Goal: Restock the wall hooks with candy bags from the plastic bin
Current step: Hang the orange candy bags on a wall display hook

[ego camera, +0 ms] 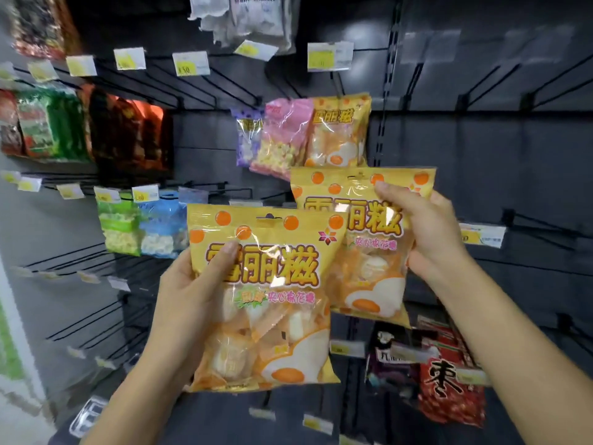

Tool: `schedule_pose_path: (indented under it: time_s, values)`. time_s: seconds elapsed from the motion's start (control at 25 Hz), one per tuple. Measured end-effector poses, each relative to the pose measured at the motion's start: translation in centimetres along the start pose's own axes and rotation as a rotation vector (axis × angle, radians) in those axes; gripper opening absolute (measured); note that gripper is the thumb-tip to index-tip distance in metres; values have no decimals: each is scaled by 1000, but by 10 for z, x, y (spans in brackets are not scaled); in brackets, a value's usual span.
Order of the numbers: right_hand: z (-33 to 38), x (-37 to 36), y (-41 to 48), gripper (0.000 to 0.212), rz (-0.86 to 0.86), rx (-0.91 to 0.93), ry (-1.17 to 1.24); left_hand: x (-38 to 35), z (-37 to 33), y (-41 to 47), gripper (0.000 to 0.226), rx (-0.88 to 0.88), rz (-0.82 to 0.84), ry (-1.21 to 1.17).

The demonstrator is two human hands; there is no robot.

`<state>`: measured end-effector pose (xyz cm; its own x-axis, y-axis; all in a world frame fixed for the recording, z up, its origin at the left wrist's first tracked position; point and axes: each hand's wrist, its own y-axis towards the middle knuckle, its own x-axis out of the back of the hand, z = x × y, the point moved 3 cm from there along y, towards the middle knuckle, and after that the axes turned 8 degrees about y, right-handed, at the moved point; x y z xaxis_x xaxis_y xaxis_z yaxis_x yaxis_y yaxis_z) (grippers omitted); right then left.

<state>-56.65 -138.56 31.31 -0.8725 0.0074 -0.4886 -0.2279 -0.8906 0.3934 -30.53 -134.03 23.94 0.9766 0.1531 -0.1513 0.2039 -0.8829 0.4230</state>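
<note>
Two yellow-orange candy bags with red lettering are held in front of a dark hook wall. My left hand (189, 290) grips the nearer yellow bag (272, 316) by its left side, thumb on the front. My right hand (426, 226) pinches the farther yellow bag (359, 277) near its top right; that bag sits partly behind the nearer one. A matching yellow bag (340, 130) hangs on a hook just above, beside a pink bag (282, 139) and a purple bag (247, 139). The plastic bin is out of view.
Bare black hooks (539, 81) with yellow price tags (330, 56) fill the right wall. Green and red-brown bags (80, 126) hang at left, green and blue bags (144, 226) lower down, a red bag (449, 380) at bottom right, white bags (247, 17) at top.
</note>
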Motion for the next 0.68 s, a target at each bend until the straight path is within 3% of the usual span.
schedule_pose_path:
  time_s: [0.24, 0.36, 0.52, 0.68]
  values:
    - [9, -67, 115, 14, 12, 109, 34, -6, -13, 120, 31, -109, 148, -39]
    - [5, -84, 152, 27, -33, 116, 13, -8, -12, 165, 33, -131, 198, -62]
    - [-2, -89, 189, 22, -68, 117, 0, -12, -5, 201, 30, -93, 253, -111]
    - [-2, -91, 217, 34, -79, 128, -33, -18, 2, 220, 29, -70, 296, -158]
